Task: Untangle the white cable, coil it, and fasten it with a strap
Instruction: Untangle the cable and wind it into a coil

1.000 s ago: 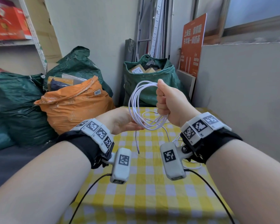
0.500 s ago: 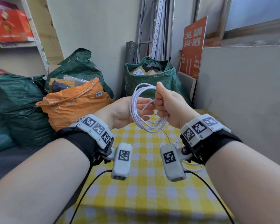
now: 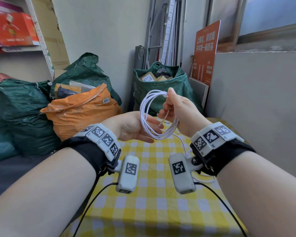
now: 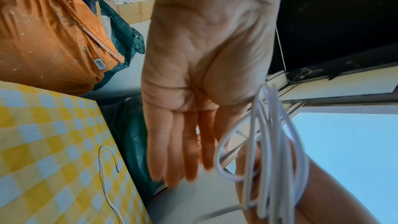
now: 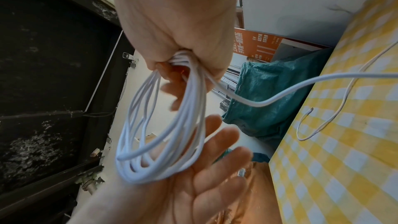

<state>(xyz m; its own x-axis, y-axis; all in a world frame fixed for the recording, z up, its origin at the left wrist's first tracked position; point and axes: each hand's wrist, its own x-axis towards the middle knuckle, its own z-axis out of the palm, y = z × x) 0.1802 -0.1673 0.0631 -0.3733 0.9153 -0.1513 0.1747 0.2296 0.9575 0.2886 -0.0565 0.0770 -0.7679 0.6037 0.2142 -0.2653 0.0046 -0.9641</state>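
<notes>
- Our right hand (image 3: 176,110) pinches the white cable (image 3: 144,115) coil's top — keep that pinch firm.
- Our left hand (image 3: 135,129), flat open under the loops, should feed the loose tail from the desk (image 3: 152,211) evenly.

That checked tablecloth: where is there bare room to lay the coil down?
The near tablecloth, between the forearms, looks bare. The far end is busier: the white cable's loose tail lies there under both hands. Off the left edge the orange sack and the green bags crowd in.
</notes>
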